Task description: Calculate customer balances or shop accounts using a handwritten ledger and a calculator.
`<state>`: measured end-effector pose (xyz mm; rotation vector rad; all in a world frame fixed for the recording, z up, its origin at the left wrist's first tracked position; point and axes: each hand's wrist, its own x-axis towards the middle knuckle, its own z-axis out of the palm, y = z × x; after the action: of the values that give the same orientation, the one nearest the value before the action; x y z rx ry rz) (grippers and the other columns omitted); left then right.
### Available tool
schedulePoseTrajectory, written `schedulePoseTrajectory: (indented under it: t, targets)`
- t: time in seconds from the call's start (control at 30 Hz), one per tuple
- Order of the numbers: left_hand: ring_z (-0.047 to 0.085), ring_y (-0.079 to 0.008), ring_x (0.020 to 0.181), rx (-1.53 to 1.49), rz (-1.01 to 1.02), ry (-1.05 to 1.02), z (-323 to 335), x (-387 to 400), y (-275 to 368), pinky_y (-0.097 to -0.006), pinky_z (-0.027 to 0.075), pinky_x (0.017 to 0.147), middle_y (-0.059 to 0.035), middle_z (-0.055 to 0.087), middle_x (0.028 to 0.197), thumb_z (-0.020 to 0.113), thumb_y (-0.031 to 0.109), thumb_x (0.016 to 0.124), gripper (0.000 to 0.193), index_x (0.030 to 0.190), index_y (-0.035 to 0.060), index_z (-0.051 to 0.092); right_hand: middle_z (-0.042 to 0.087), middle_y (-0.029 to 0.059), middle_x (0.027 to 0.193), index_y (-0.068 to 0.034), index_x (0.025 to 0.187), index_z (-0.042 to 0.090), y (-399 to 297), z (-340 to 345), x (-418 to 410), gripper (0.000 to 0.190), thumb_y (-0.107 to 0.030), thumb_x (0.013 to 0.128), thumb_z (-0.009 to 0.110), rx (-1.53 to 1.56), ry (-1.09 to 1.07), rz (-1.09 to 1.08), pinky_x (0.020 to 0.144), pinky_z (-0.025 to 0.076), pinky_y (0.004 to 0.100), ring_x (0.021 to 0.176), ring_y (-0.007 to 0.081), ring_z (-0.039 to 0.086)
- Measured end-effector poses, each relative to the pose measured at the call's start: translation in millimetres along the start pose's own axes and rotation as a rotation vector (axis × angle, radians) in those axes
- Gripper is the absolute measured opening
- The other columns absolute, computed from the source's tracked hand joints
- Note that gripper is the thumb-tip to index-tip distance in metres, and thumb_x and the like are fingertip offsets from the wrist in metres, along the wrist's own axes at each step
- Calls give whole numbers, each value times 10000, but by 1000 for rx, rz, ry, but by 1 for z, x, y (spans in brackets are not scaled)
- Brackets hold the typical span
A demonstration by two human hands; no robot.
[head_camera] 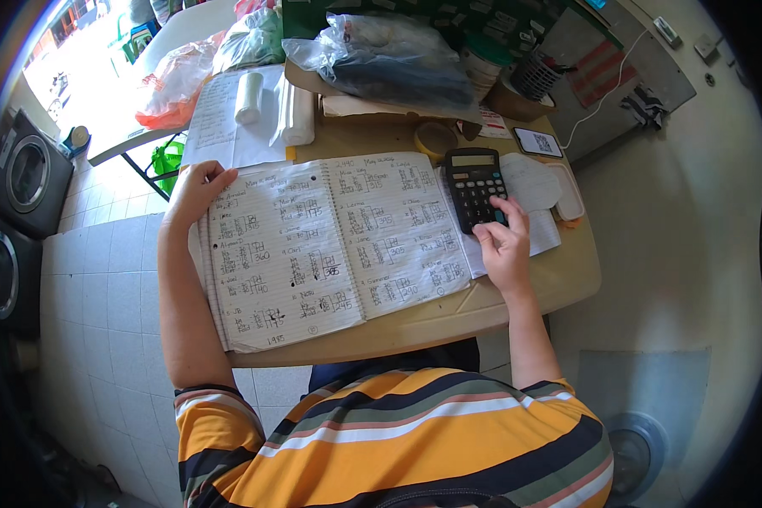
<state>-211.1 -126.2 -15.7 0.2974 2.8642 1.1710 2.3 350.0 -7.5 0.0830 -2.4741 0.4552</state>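
Observation:
A spiral-bound notebook lies spread on the tan table, both pages covered in handwriting. My left hand rests on the upper left corner of its left page, thumb on the paper. To the right, a black desk calculator sits against the notebook's right edge, partly on loose paper. My right hand is over the lower part of its keypad, fingers bent and fingertips at the keys; whether a key is pressed cannot be told. Neither hand grasps anything.
Behind the notebook are a roll of tape, white plastic rolls, and a plastic bag on cardboard. A smartphone, a pen basket and a pink-rimmed container stand at the right. Washing machines are far left.

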Motion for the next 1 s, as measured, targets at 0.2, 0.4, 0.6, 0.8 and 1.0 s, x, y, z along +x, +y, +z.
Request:
schedulePoseTrajectory:
  t: [0.2, 0.4, 0.6, 0.8, 1.0]
  targets:
    - [562, -155, 588, 24, -29, -7, -2, 0, 2, -331, 480, 604, -98, 659, 690, 733, 342, 901, 383, 851, -37, 717, 620, 210, 1249, 29, 941, 725, 21, -7, 4, 155, -113, 962, 666, 110, 145, 164, 876, 530, 389, 1083, 344, 645]
    - [612, -182, 635, 56, -29, -10, -3, -4, 8, -338, 504, 650, -113, 676, 727, 732, 372, 897, 401, 876, -28, 727, 605, 233, 1263, 53, 864, 651, 32, 4, 1, 169, -83, 964, 640, 79, 54, 219, 811, 529, 387, 1026, 348, 636]
    - [653, -249, 749, 118, 10, 7, -6, -5, 8, -367, 518, 741, -143, 704, 818, 725, 433, 882, 431, 913, 3, 745, 534, 274, 1341, 10, 990, 604, 32, 10, -6, 127, -117, 992, 603, -1, 70, 110, 1028, 424, 483, 1239, 439, 520]
    - [664, -211, 744, 78, -100, -54, -8, -7, 14, -339, 514, 717, -102, 723, 833, 709, 468, 890, 447, 946, 26, 749, 516, 252, 1389, -10, 1050, 597, 39, 15, -8, 172, -175, 1041, 549, -13, 35, 92, 1038, 416, 476, 1290, 413, 504]
    - [655, -209, 739, 71, -90, -66, -4, -4, 14, -339, 512, 713, -104, 716, 828, 707, 461, 897, 440, 933, 25, 746, 533, 247, 1372, -2, 1037, 608, 41, 12, -10, 171, -164, 1037, 552, 2, 56, 122, 1049, 413, 463, 1286, 407, 505]
